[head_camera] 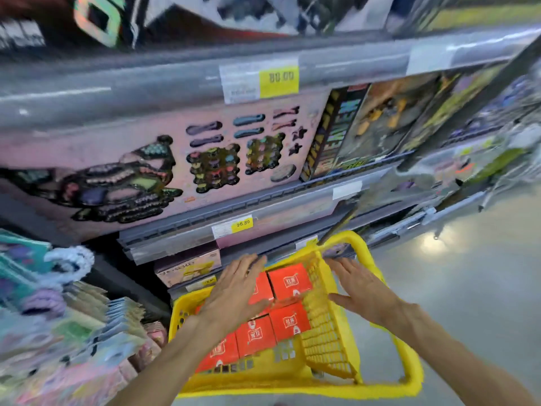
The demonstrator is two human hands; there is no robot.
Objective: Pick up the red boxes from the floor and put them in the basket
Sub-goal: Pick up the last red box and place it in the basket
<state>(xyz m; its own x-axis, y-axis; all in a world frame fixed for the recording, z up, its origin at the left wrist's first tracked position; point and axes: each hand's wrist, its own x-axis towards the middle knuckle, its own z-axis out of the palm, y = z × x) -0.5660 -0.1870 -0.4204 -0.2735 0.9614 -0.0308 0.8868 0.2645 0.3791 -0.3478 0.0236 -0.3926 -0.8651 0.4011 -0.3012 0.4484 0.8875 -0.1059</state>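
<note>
Boxes, red (289, 282), sit packed inside the yellow basket (389, 385), several visible in rows with white labels up. Basket stands on the grey floor (483, 288) right against the store shelf (263, 212). No red box visible on the floor in view, so the loading looks close to done, judging by this alone.

Left hand (234, 291) hovers flat over the boxes, fingers straight and together, holding nothing; whether the palm actually touches the top box I cannot tell. Right hand (360, 288) is spread flat too, over the mesh side wall at the basket's right, gripping nothing.

Step in hand looks like settling the load. To do it well: press down evenly with the flat left palm so the boxes seat level and none ride up on a neighbour, steady the basket wall with the right so it doesn't slide on the smooth floor. Frame is motion-blurred, so fine contact is unclear.
</note>
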